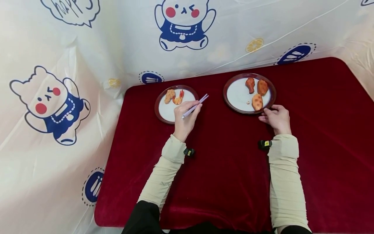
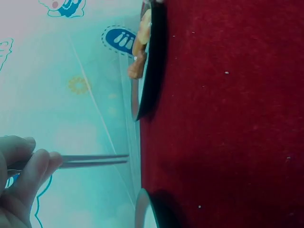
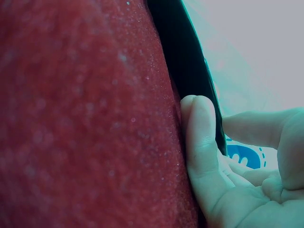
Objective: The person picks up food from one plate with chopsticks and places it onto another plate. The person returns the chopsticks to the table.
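Note:
My left hand (image 1: pixel 186 118) holds a pair of pale purple chopsticks (image 1: pixel 201 101) above the right side of the left plate (image 1: pixel 162 119). In the left wrist view the tips of the chopsticks (image 2: pixel 102 160) lie close together with nothing between them. On that plate are a breaded golden piece (image 1: pixel 169 96) and a shrimp (image 1: pixel 178 98). My right hand (image 1: pixel 277 118) pinches the near right rim of the right plate (image 1: pixel 230 97), thumb above and fingers under the edge (image 3: pixel 190 52). A drumstick (image 1: pixel 250 85) and two browned, wing-like pieces (image 1: pixel 262 87) lie on it.
Dark red cloth (image 1: pixel 222 169) covers the table. A white curtain (image 1: pixel 125 39) with cartoon prints hangs behind and to the left of it. A small crumb (image 1: pixel 248 102) lies on the right plate. Each wrist wears a small black camera (image 1: pixel 264 144).

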{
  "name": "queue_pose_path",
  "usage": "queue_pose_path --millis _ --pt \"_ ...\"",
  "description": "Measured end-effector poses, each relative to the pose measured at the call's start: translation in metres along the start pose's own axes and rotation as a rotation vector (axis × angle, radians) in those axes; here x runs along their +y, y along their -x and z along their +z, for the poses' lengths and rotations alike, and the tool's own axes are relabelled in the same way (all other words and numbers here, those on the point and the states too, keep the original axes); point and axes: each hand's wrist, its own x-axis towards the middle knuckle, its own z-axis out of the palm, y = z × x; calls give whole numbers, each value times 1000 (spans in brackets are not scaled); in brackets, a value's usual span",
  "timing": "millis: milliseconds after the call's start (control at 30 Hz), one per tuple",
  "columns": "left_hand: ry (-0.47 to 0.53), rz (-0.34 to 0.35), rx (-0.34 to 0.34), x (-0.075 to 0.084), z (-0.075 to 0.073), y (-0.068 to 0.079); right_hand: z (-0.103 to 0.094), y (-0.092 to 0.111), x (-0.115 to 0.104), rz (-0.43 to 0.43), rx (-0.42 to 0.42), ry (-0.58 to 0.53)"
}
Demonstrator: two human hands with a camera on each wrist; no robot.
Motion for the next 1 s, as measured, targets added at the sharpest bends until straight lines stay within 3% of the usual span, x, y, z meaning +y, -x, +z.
queue_pose_path --millis 167,300,367,433,500,567,633,667,767,900,1000 --pt "99 -187 -57 7 1 2 -1 1 -1 0 -4 -11" --pt "94 -238 -113 15 -1 -2 -1 1 0 -4 0 -5" --pt "139 -269 -165 20 -3 -5 -1 0 1 -7 3 -2" --pt "134 -318 -237 28 -6 -10 0 0 1 -8 2 -7" --pt "158 -410 -328 37 -9 -16 0 0 1 -9 2 -11" --pt "114 -492 -437 45 -12 -22 0 -1 1 -7 1 -8" --pt "54 -524 -557 54 -14 -28 0 -1 1 -7 1 -7" --pt "39 -531 -606 57 -14 -31 -1 -1 1 -6 2 -13" --pt "-52 -468 -709 61 -14 -35 -1 -1 1 -3 3 -4" --pt "-149 -381 -749 63 -12 -37 -1 -1 0 5 3 19" --pt "-186 -354 -774 66 -13 -37 0 0 0 8 1 29"
